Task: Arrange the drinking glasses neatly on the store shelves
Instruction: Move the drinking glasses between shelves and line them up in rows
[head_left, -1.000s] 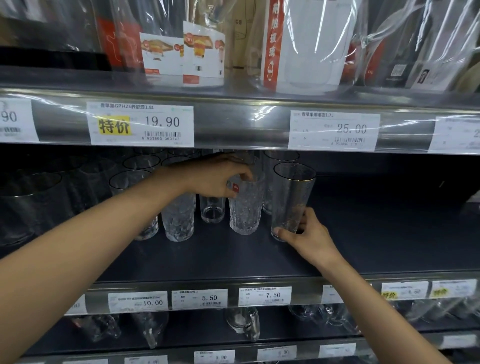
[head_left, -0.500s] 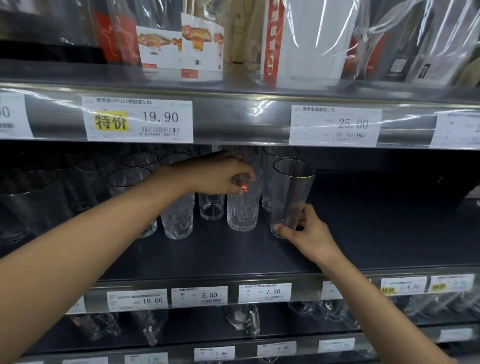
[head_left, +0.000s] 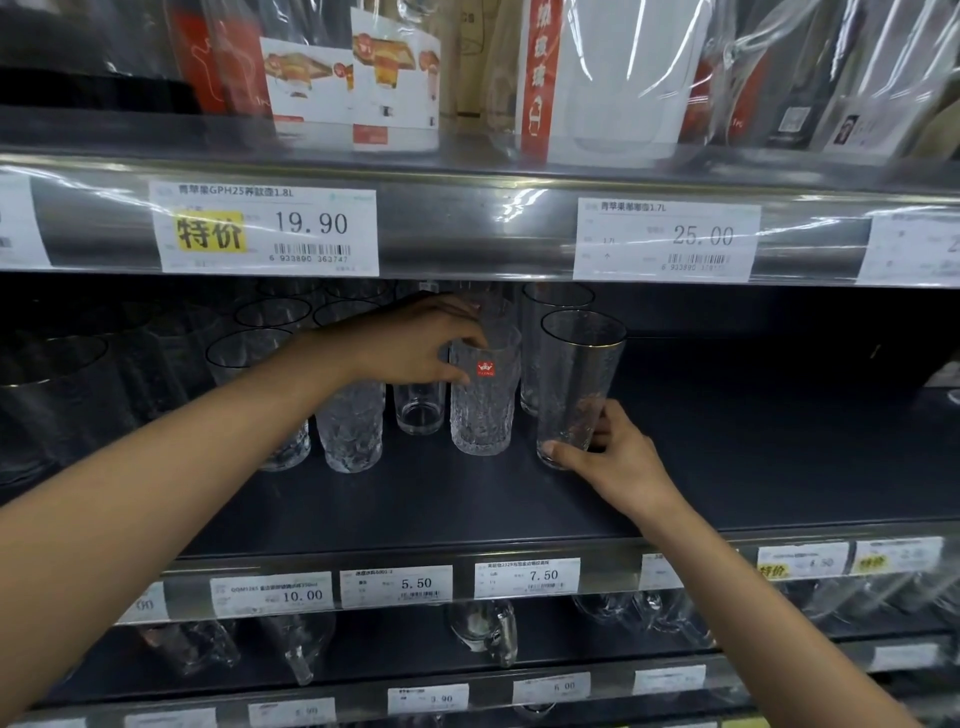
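On a dark store shelf (head_left: 415, 509), a right hand (head_left: 618, 462) curls its fingers (head_left: 563, 451) round the base of an empty gold-rimmed glass (head_left: 576, 384); just beside, the left hand (head_left: 410, 348) pinches a textured glass (head_left: 483, 410) near its rim. Slick and breakable, both seem safest gripped low. More empty glasses (head_left: 420, 413) stand behind.

The upper shelf rail (head_left: 467, 234) carries a price tag (head_left: 267, 228) reading "GPH25", "1.8L", yellow "特价", "19.90" and 6 933890 363747; a second tag (head_left: 667, 240) reads "1.7L" and "25.00"; the middle shelf rail (head_left: 610, 569) holds the 10.00 tag (head_left: 272, 595), the 5.50 tag (head_left: 396, 586) and the 7.50 tag (head_left: 527, 577); the lowest rail (head_left: 491, 696) shows the 3.90 tag (head_left: 428, 699); a red sticker (head_left: 485, 369) on the textured glass (head_left: 483, 415) is too small to read.
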